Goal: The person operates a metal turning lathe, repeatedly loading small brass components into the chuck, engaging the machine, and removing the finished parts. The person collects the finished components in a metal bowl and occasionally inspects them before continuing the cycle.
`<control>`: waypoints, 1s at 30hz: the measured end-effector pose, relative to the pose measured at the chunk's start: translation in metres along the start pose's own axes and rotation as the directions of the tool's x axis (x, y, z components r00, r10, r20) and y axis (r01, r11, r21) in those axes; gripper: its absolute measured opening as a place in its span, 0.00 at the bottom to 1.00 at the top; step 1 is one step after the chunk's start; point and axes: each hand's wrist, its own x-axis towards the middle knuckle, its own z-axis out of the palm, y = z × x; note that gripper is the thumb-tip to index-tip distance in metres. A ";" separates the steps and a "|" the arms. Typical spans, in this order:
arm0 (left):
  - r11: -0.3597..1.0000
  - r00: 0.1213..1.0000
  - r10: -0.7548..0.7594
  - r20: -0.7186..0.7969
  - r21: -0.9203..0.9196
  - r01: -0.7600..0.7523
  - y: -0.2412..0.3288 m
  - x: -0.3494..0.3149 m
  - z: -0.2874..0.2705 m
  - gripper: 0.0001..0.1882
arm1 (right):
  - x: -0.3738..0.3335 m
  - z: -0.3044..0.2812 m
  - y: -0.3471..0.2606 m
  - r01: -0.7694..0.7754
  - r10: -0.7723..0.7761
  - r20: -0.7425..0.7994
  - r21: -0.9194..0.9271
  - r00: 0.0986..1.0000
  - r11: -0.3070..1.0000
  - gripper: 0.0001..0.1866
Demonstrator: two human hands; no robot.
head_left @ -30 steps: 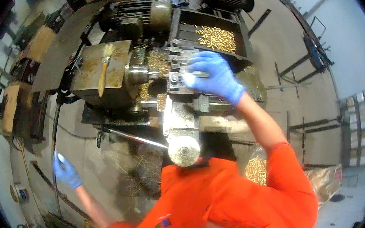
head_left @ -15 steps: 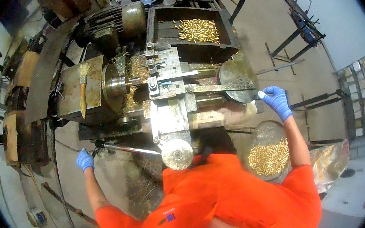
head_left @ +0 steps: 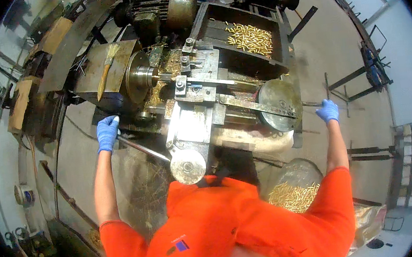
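Observation:
My left hand (head_left: 108, 133), in a blue glove, is closed at the outer end of a shiny metal lever (head_left: 143, 148) and hides its tip. That lever runs to a round metal hub (head_left: 188, 166) at the near side of a lathe-like machine. My right hand (head_left: 328, 111), also gloved in blue, has its fingers curled over a thin metal rod (head_left: 310, 103) jutting right from behind a large grey disc (head_left: 280, 105). A flat slotted bar (head_left: 258, 106) reaches over that disc. Left of the slide is the spindle chuck (head_left: 142, 77).
A dark metal bin (head_left: 216, 28) at the back holds many small brass pieces (head_left: 252, 39). More brass pieces (head_left: 294, 197) lie in a pan by my right side. A brush (head_left: 106, 72) rests on the headstock. Motors (head_left: 157, 9) stand behind, and metal racks (head_left: 360, 84) stand at right.
My left hand has moved up and right onto the lever's end. My right hand has shifted right, away from the disc's edge to the rod. The whole view has turned slightly.

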 end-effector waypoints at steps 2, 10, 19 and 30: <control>0.997 0.999 0.018 -0.041 0.070 -0.015 -0.011 -0.011 -0.010 0.12 | -0.011 0.013 0.031 -0.084 0.084 0.058 -0.008 0.995 0.996 0.21; 0.979 0.973 -0.122 -0.194 -0.182 0.086 -0.013 0.005 -0.001 0.09 | -0.098 0.092 0.085 -0.251 0.256 -0.034 0.115 0.966 0.961 0.20; 0.965 0.901 -0.105 -0.422 -0.263 -0.011 0.005 -0.009 0.009 0.09 | -0.237 0.149 0.134 -0.458 0.429 0.178 0.181 0.886 0.870 0.24; 0.916 0.899 -0.128 -0.418 -0.398 -0.055 -0.003 -0.002 0.011 0.09 | -0.273 0.142 0.102 -0.582 0.549 0.237 0.098 0.801 0.807 0.29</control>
